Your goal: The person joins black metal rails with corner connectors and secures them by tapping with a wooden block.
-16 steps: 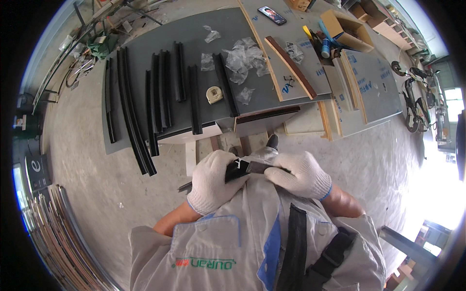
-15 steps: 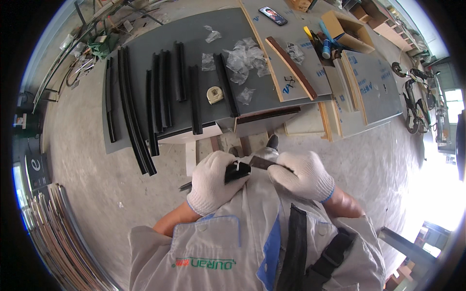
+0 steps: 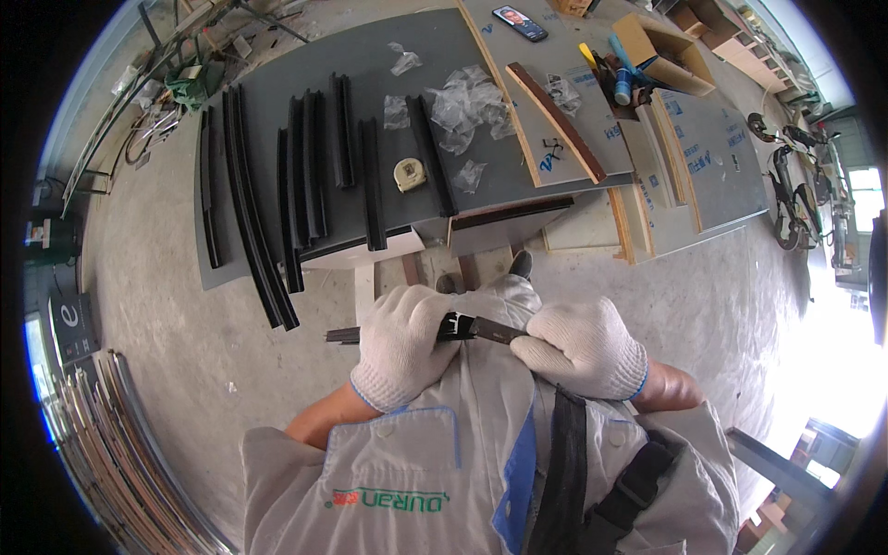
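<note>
My left hand (image 3: pixel 400 348), in a white knit glove, is closed around a short black profile strip (image 3: pixel 343 336). The strip lies almost level in front of my body, its cut end facing right out of the grip. My right hand (image 3: pixel 585 350), gloved the same way, grips a dark flat file (image 3: pixel 494 329) between thumb and fingers. At the strip's open end, the file's left tip meets or overlaps it; exact contact is too small to tell. The far end of the file is hidden inside my right hand.
Several black profile strips (image 3: pixel 248 203) lie on the grey table (image 3: pixel 259 74) ahead, some overhanging its near edge. A tape measure (image 3: pixel 409 175), crumpled plastic bags (image 3: pixel 462 106), a brown strip (image 3: pixel 555 120), a phone (image 3: pixel 520 23) and a cardboard box (image 3: pixel 661 55) are also there.
The black strip has swung from slanting to nearly level. The file has tilted, its right end lower, and its tip now meets the strip's end. My right hand has shifted slightly down and right.
</note>
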Tool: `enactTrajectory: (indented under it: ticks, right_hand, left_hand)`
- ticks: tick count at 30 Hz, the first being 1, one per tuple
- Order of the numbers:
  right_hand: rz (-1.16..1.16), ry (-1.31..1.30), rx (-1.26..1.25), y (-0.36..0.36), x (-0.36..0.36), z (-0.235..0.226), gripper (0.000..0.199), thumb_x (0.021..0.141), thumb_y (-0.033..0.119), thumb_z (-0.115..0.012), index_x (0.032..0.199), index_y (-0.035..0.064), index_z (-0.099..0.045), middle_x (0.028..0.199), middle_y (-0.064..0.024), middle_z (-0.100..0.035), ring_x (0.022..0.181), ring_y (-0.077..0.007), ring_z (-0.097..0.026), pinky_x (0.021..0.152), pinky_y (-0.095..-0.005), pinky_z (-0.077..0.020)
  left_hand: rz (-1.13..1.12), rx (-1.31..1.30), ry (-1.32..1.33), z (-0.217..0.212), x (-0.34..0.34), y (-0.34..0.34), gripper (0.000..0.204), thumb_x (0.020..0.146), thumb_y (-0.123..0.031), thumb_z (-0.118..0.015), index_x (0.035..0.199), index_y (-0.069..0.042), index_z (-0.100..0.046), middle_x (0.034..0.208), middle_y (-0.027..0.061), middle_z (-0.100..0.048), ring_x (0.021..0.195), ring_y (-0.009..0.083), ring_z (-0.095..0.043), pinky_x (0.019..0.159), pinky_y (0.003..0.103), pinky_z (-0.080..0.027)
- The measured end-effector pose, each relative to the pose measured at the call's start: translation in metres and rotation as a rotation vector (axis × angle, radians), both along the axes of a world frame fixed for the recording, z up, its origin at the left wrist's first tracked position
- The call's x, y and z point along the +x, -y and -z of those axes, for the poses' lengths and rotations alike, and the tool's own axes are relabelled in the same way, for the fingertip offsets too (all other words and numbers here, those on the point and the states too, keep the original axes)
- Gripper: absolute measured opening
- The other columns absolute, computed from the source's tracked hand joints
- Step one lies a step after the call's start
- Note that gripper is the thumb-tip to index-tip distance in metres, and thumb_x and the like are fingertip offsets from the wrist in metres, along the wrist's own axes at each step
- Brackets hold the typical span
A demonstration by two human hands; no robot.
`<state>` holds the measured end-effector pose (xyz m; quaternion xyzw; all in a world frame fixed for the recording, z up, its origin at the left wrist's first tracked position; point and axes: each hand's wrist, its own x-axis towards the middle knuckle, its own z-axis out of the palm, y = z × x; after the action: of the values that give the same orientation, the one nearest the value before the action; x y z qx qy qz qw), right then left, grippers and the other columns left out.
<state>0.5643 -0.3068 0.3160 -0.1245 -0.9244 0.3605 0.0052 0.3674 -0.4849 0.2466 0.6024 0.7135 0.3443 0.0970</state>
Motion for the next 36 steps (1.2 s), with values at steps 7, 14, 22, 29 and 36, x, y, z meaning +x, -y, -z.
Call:
enactTrajectory:
  ticks: [7,14,22,29,36]
  right_hand:
    - [0.112,-0.052,-0.141,0.003,-0.002,0.002,0.024,0.095,0.026,-0.073,0.083,0.0056,-0.072,0.076,-0.0158,-0.067,0.069,-0.0382,-0.069,0.062,-0.0439,-0.0547]
    - [0.159,-0.114,0.088,0.010,-0.010,0.032,0.021,0.093,0.022,-0.074,0.079,0.0067,-0.068,0.075,-0.0149,-0.064,0.068,-0.0379,-0.065,0.059,-0.0463,-0.0505]
    - [-0.006,-0.217,-0.382,0.002,-0.005,0.017,0.023,0.094,0.024,-0.077,0.082,0.0059,-0.073,0.074,-0.0126,-0.067,0.068,-0.0338,-0.067,0.064,-0.0456,-0.0514]
    - [0.319,-0.106,-0.178,-0.012,-0.021,0.087,0.032,0.082,0.025,-0.089,0.094,-0.0005,-0.074,0.089,-0.0170,-0.072,0.082,-0.0314,-0.073,0.074,-0.0388,-0.0581]
    - [0.152,-0.299,-0.229,-0.010,-0.020,0.077,0.048,0.079,0.020,-0.092,0.118,0.0013,-0.072,0.113,-0.0198,-0.074,0.092,-0.0294,-0.074,0.082,-0.0351,-0.0587]
  left_hand:
    - [-0.084,-0.181,0.050,0.029,-0.001,0.003,0.044,0.074,-0.017,-0.089,0.109,-0.008,-0.064,0.101,0.0118,-0.069,0.094,0.0361,-0.070,0.079,0.045,-0.057]
    - [-0.125,-0.148,0.087,0.030,0.002,0.003,0.047,0.073,-0.017,-0.089,0.112,-0.009,-0.065,0.101,0.0114,-0.068,0.095,0.0354,-0.070,0.080,0.046,-0.057]
    - [-0.292,-0.212,0.303,0.035,0.006,-0.003,0.045,0.080,-0.020,-0.088,0.115,-0.006,-0.063,0.094,0.0153,-0.074,0.085,0.0340,-0.075,0.078,0.041,-0.060]
    - [-0.175,0.828,0.966,-0.025,-0.042,-0.026,0.031,0.094,-0.029,-0.075,0.094,-0.005,-0.055,0.082,0.0067,-0.057,0.072,0.0171,-0.056,0.063,0.029,-0.046]
    - [0.027,1.069,1.369,-0.032,-0.104,-0.013,0.055,0.103,-0.064,-0.055,0.104,-0.009,-0.058,0.076,0.0012,-0.044,0.065,0.0152,-0.039,0.062,0.032,-0.033]
